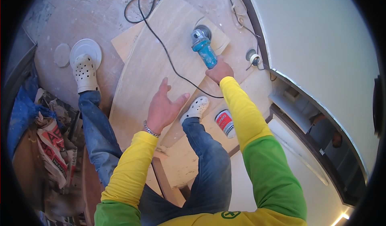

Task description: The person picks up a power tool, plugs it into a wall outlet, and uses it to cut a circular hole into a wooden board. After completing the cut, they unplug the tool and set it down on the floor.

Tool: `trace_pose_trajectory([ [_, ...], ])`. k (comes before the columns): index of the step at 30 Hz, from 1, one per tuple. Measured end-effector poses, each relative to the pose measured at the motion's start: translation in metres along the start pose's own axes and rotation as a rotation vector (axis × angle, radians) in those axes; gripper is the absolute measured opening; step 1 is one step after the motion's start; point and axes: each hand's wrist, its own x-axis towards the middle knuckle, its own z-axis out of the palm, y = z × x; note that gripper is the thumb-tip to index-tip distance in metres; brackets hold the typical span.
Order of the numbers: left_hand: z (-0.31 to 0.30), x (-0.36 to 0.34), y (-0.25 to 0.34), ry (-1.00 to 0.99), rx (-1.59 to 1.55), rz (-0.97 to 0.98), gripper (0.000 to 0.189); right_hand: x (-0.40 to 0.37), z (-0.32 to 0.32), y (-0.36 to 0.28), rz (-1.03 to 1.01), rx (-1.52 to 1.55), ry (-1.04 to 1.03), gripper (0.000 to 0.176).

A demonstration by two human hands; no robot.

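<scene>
My right hand [220,70] grips the rear body of a teal angle grinder [206,51]. The grinder's round disc end rests over the far right part of a curved pale wooden board [150,65]. A black cord [164,45] runs from near my right hand across the board towards the far edge. My left hand [165,107] hovers over the near part of the board, thumb and fingers spread, with nothing in it. A chain bracelet [150,129] circles that wrist.
White clogs [85,74] are on my feet, one by a white round lid [90,51]. Right of my other foot stands a red-and-white can [225,122]. A roll of tape [254,59] lies by the curved white panel [313,33]. Crumpled sacks [54,149] fill the left side.
</scene>
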Motion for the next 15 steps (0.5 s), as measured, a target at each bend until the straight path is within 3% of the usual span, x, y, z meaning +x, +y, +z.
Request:
trace_pose_trajectory([
  [15,0.002,0.000,0.003,-0.008,0.006,0.012,0.104,-0.006,-0.003,-0.013,0.045,0.020,-0.027,0.060],
])
